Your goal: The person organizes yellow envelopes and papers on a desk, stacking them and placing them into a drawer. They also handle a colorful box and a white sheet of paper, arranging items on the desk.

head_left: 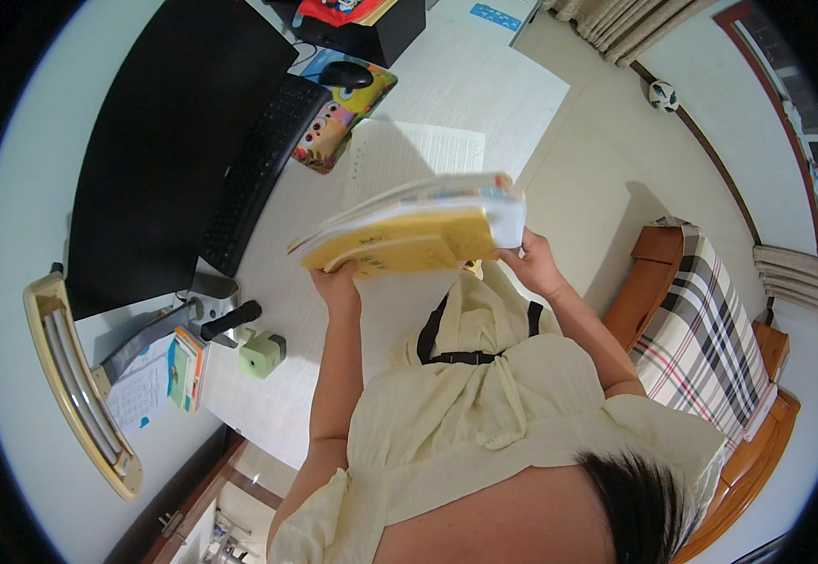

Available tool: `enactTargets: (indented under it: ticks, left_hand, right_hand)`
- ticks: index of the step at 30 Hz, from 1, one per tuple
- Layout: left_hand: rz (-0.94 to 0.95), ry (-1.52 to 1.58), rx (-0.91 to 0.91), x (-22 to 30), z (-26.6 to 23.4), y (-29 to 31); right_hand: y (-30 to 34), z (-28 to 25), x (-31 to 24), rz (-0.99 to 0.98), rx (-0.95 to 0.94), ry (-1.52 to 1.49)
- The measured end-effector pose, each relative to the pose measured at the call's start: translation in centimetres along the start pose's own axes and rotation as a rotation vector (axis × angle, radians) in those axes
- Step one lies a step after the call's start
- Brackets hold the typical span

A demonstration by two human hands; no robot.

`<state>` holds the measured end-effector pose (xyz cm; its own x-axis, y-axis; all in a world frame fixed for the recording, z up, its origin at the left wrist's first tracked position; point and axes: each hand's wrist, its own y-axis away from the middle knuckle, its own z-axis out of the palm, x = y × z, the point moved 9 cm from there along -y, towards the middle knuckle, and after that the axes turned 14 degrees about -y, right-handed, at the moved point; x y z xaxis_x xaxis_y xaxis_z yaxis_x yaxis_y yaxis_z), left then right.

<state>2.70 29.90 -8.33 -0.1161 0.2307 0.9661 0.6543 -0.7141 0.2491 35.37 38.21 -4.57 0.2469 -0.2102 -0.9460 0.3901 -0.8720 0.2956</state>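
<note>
White flat-topped desk [484, 85]; above its near side, a thick yellow-covered stack of paper booklets [409, 240]. Left hand [338, 282], right hand [531, 263]: fingers clamped on opposite ends. Level, even grip should keep pages aligned.
</note>
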Motion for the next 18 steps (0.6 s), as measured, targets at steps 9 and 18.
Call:
enactTargets:
  ticks: [9, 18]
  left_hand:
    - [0.241, -0.257, -0.100, -1.1, -0.5, 0.0]
    - [0.007, -0.493, 0.101, -2.4, -2.9, -1.6]
  right_hand:
    - [-1.2, 2.6, 4.7, -0.213, -0.089, -0.142]
    - [-2.1, 4.3, 7.0, 0.237, -0.119, -0.061]
